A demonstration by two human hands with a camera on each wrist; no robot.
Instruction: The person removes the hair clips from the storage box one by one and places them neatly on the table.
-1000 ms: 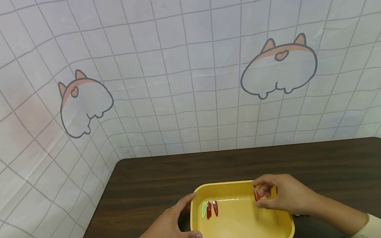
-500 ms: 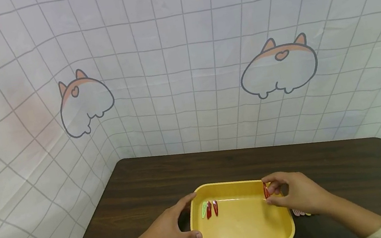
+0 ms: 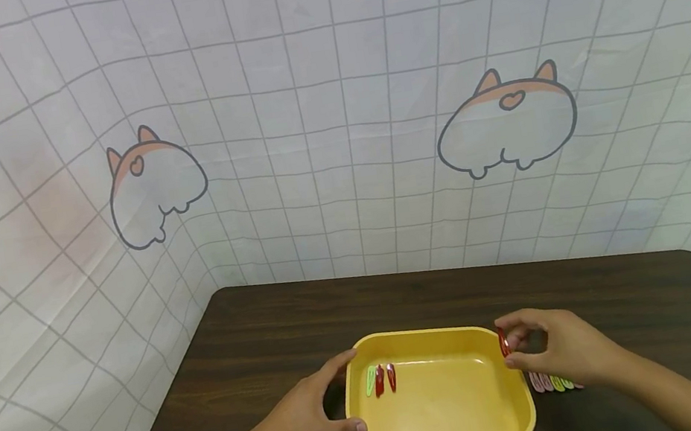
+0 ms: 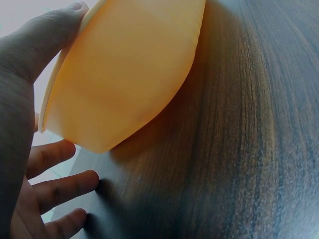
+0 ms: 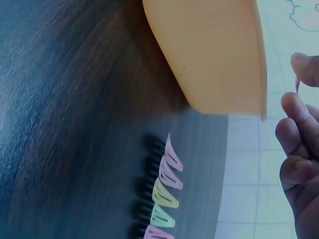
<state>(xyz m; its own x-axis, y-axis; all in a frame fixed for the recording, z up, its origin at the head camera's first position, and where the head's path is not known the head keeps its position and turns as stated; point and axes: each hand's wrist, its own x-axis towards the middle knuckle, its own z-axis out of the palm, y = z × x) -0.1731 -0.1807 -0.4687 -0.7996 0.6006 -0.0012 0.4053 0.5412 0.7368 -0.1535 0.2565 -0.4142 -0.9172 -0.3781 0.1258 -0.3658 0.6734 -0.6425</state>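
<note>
A yellow plastic basin [image 3: 444, 407] sits on the table. My left hand [image 3: 302, 414] holds its left end, thumb over the rim and index finger at the far corner; the other fingers stay outside the wall in the left wrist view. My right hand [image 3: 559, 347] pinches a red snap hair clip [image 3: 504, 342] between thumb and fingertips, upright by the basin's right rim. Inside at the left lie a light green hair clip [image 3: 370, 381], a red hair clip [image 3: 380, 381] and another red hair clip [image 3: 392, 377], side by side.
Right of the basin, a row of several pink, yellow and green hair clips [image 5: 164, 193] lies on the dark wood table [image 3: 306, 312], partly under my right hand in the head view. A white grid-patterned cloth [image 3: 333, 134] hangs behind and at the sides.
My right hand has moved right with the red hair clip, from over the basin's inside to its right rim, uncovering more of the clip row. The left hand and basin look the same.
</note>
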